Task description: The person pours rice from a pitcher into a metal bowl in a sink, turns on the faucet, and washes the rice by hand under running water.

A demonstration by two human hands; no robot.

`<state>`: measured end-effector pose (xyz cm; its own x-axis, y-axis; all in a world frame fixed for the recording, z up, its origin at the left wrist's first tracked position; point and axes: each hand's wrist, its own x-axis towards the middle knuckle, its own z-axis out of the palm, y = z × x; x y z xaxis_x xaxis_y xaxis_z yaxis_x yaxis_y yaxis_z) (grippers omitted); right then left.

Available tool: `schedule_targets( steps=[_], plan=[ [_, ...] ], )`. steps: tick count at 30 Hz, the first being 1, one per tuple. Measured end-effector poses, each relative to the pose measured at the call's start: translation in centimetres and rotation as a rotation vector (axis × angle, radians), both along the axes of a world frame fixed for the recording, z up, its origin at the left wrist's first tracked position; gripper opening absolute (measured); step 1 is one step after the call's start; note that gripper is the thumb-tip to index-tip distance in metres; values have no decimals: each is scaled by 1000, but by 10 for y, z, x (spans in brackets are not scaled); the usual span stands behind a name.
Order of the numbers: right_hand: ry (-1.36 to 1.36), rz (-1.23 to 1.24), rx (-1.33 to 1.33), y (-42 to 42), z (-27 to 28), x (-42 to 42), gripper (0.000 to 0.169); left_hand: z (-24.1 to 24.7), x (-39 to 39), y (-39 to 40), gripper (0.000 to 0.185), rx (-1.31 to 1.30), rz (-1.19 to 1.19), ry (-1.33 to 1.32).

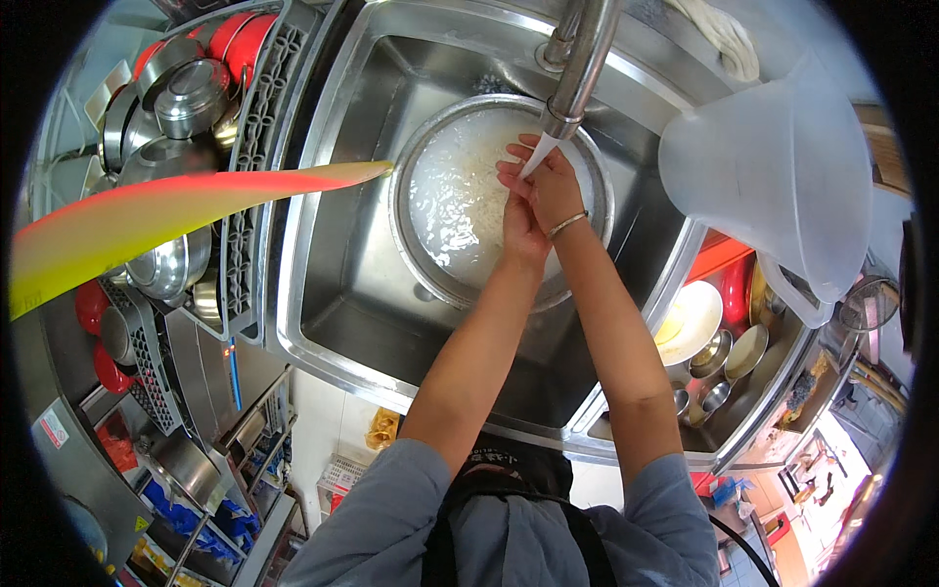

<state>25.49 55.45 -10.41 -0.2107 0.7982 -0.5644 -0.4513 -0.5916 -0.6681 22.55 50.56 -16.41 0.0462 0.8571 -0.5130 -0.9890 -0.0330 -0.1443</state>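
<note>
Water runs from a metal faucet (576, 81) onto my two hands, which are held together over a round metal basin (400, 213). My left hand (527, 213) comes in from the lower left, palm turned up beneath the stream. Against it lies my right hand (552, 180), with a bracelet at its wrist. Neither hand shows an object in it, and the fingers are partly spread. Cloudy whitish water (458, 198) fills the basin, with pale grains visible below the surface. The basin rests inside a stainless steel sink (345, 249).
Metal and red bowls fill a grey plastic rack (253, 147) at left. A red and yellow strip (220, 202) reaches towards the basin. At right, a translucent plastic pitcher (755, 161) stands near a second sink basin holding bowls (689, 323). A cloth (722, 40) lies behind.
</note>
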Motion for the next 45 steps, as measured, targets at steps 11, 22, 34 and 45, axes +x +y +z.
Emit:
schedule_targets(
  steps=[11, 22, 34, 45],
  plan=[
    [110, 51, 1, 18, -11, -1, 21, 1, -45, 29, 19, -161, -325, 362],
    [-915, 508, 667, -35, -37, 70, 26, 100, -114, 5, 36, 618, -949, 2611],
    [-1034, 365, 554, -103, -33, 95, 19, 187, -97, 6, 24, 959, -1119, 2390],
    [-949, 402, 480, -137, -42, 74, 16, 268, -89, -4, 15, 1101, -616, 1793]
  ],
)
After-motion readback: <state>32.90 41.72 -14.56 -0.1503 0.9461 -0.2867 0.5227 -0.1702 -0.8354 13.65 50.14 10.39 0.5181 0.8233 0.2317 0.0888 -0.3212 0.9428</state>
